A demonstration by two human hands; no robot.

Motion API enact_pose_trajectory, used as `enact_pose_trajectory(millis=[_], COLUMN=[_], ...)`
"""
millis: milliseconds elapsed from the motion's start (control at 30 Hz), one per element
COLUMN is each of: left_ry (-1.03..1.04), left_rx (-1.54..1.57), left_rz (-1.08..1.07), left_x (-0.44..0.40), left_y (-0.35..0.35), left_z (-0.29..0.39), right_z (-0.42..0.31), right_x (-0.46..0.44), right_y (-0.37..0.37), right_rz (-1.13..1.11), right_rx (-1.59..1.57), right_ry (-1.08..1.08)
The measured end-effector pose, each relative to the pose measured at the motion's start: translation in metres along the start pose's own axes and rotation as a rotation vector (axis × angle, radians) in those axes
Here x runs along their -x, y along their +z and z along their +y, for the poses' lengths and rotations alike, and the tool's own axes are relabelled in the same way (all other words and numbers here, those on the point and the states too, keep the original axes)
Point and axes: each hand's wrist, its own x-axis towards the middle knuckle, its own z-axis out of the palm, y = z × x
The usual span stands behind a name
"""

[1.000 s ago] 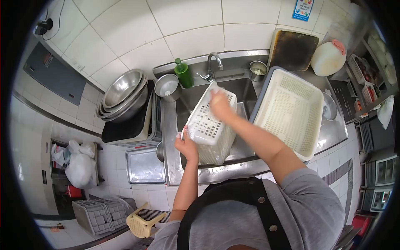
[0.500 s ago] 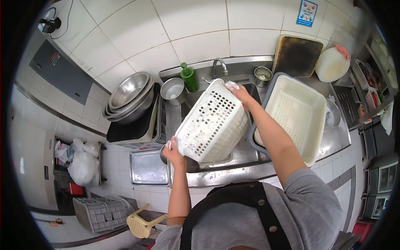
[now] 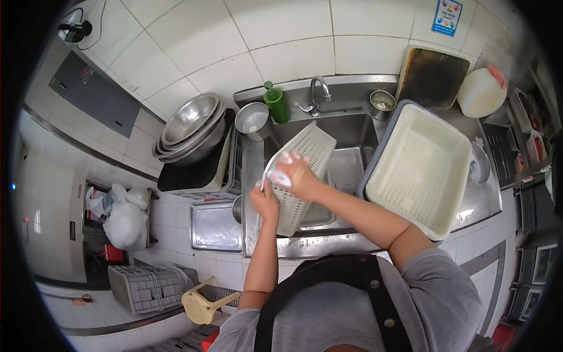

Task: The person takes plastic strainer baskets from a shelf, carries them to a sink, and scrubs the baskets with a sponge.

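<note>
A white perforated plastic basket [image 3: 316,145] is tilted on its side over the left part of the sink [image 3: 346,126]. My left hand [image 3: 265,204] grips its rim at the near left, fingers closed. Against the basket's upper side, close to my left hand, my right hand [image 3: 300,180] has curled fingers covered in white foam. Something white and foamy shows under those fingers; its kind is hidden by the suds. Behind the basket stand the faucet [image 3: 319,97] and a green pump bottle [image 3: 275,104].
A cream perforated basket in a grey tub [image 3: 370,176] lies right of the sink. Stacked steel bowls [image 3: 190,120] and a steel pot [image 3: 252,120] are on the left. A small steel cup [image 3: 382,102] sits behind. Below left are a metal tray [image 3: 216,226] and a stool [image 3: 202,308].
My right hand has left the basket's far end and come down beside my left hand. The basket has turned more onto its edge, its perforated base no longer facing up. The view has shifted slightly.
</note>
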Motion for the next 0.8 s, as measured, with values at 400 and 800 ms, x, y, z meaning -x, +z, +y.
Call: enact_pose_trajectory(millis=[400, 800], left_ry=[-0.130, -0.246], left_rx=[0.458, 0.700], left_rz=[0.129, 0.064], left_x=[0.008, 0.016], left_y=[-0.003, -0.028], left_z=[0.003, -0.004], right_z=[0.018, 0.248], right_x=[-0.004, -0.038], right_y=[0.011, -0.062], right_rz=[0.263, 0.211], right_rx=[-0.176, -0.535], right_ry=[0.344, 0.707])
